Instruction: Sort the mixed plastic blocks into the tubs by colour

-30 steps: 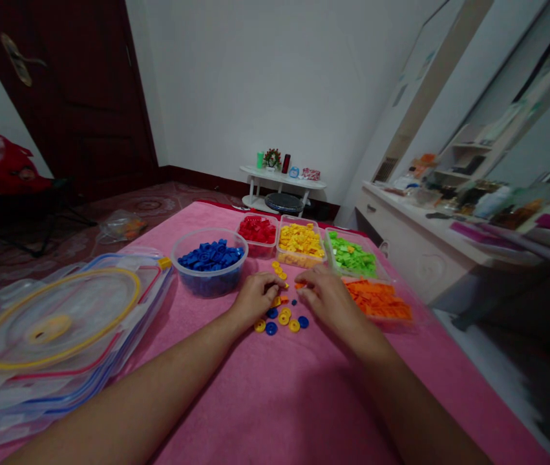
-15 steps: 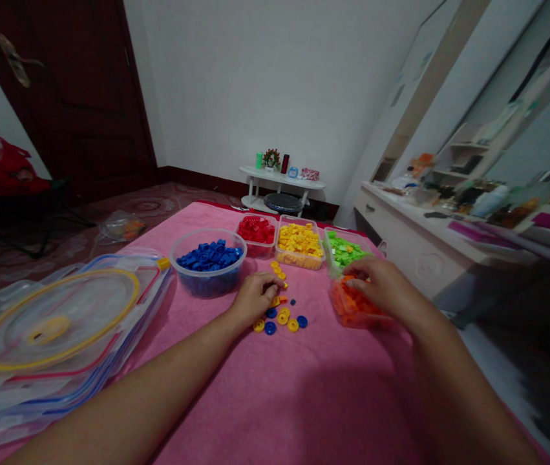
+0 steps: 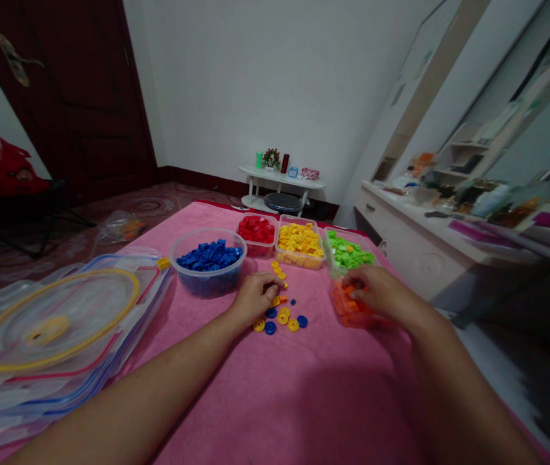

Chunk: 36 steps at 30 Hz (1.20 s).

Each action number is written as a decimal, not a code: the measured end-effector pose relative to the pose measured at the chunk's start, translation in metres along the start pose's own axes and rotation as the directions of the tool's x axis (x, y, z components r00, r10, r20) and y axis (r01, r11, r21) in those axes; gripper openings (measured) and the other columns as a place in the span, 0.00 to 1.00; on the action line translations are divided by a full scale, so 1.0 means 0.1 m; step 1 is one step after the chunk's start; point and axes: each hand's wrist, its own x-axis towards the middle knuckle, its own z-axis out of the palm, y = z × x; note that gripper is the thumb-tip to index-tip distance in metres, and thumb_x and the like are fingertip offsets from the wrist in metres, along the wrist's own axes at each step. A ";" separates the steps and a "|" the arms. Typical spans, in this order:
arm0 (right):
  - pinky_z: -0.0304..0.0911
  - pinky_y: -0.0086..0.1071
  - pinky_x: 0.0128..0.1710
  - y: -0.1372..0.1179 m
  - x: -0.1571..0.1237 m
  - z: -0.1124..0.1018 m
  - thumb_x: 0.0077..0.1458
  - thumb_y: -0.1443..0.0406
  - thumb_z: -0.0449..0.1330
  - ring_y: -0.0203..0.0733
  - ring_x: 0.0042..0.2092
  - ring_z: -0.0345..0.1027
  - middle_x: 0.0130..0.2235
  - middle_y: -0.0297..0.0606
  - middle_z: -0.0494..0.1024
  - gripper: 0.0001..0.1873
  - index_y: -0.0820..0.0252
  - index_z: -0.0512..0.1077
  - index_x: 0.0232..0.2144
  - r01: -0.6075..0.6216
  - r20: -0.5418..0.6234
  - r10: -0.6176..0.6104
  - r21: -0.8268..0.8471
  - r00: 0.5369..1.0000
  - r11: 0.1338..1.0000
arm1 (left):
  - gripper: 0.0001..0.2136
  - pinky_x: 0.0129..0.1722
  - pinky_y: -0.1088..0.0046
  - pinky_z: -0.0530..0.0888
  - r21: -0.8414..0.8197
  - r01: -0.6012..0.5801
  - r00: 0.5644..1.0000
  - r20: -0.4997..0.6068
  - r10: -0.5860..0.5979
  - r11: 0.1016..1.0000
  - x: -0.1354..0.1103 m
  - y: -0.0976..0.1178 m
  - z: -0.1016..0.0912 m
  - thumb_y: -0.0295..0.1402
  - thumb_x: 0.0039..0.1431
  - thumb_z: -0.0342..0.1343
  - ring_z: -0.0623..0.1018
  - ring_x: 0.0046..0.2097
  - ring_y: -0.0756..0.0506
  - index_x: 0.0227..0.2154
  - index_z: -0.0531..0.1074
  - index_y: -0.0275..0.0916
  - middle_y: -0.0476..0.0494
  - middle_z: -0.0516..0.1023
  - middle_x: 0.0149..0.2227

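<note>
My left hand [image 3: 256, 298] rests on the pink cloth, fingers curled around a yellow building block [image 3: 275, 301]; an orange piece shows beside it. My right hand [image 3: 376, 292] reaches into the clear box of orange building blocks [image 3: 345, 310], thumb and fingers bent around blocks there, the tips partly hidden. Loose yellow wheels [image 3: 293, 325] and blue wheels [image 3: 302, 321] lie just in front of my left hand. A small dark blue piece [image 3: 293, 302] sits to its right. Several small yellow pieces [image 3: 275, 265] lie beyond it.
A round tub of blue blocks [image 3: 209, 287] stands left of my left hand. Behind are boxes of red blocks [image 3: 256, 248], yellow blocks [image 3: 300, 261] and green blocks [image 3: 349, 252]. Stacked clear lids [image 3: 85, 323] lie at the left, with a yellow block [image 3: 163, 263] on their edge.
My right hand has shifted slightly toward me and lower inside the orange box, uncovering more of the green blocks. My left hand has stayed put.
</note>
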 end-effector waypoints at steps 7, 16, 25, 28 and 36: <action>0.61 0.30 0.37 -0.02 -0.01 0.01 0.44 0.74 0.57 0.41 0.37 0.69 0.35 0.39 0.78 0.13 0.61 0.77 0.33 -0.003 0.006 0.003 -0.009 1.000 1.000 | 0.13 0.44 0.71 0.72 -0.006 0.011 1.000 -0.002 -0.011 1.000 0.00 0.01 -0.01 0.21 0.51 0.48 0.77 0.41 0.46 0.32 0.77 0.36 0.43 0.80 0.36; 0.62 0.30 0.38 0.03 0.01 0.04 0.43 0.71 0.60 0.41 0.37 0.70 0.36 0.39 0.78 0.13 0.59 0.76 0.34 -0.025 -0.013 0.025 -0.007 1.000 1.000 | 0.13 0.43 0.70 0.72 -0.001 0.006 1.000 -0.005 -0.006 1.000 0.00 0.03 -0.01 0.21 0.51 0.48 0.77 0.40 0.46 0.32 0.78 0.36 0.43 0.80 0.36; 0.62 0.28 0.36 -0.04 -0.05 -0.01 0.43 0.69 0.62 0.41 0.38 0.71 0.37 0.38 0.79 0.13 0.55 0.77 0.35 -0.053 -0.096 0.049 -0.042 0.994 0.998 | 0.13 0.43 0.71 0.72 -0.002 -0.002 1.000 0.006 0.002 1.000 0.00 -0.02 0.00 0.21 0.52 0.48 0.77 0.40 0.47 0.33 0.77 0.36 0.44 0.80 0.37; 0.62 0.28 0.36 -0.08 -0.05 -0.03 0.45 0.69 0.60 0.40 0.38 0.71 0.36 0.38 0.79 0.11 0.55 0.77 0.34 -0.055 -0.165 0.045 -0.053 0.985 0.997 | 0.13 0.43 0.72 0.72 0.006 0.006 1.000 0.004 -0.006 1.000 0.00 0.00 0.00 0.21 0.52 0.48 0.77 0.41 0.47 0.33 0.77 0.36 0.44 0.80 0.36; 0.62 0.30 0.35 -0.29 -0.02 -0.09 0.52 0.64 0.55 0.40 0.37 0.71 0.38 0.37 0.79 0.10 0.57 0.76 0.33 0.036 -0.393 -0.024 0.024 0.919 0.999 | 0.13 0.43 0.72 0.72 0.018 0.008 1.000 0.006 -0.008 1.000 0.00 0.01 -0.01 0.22 0.51 0.47 0.77 0.41 0.47 0.32 0.77 0.36 0.43 0.80 0.36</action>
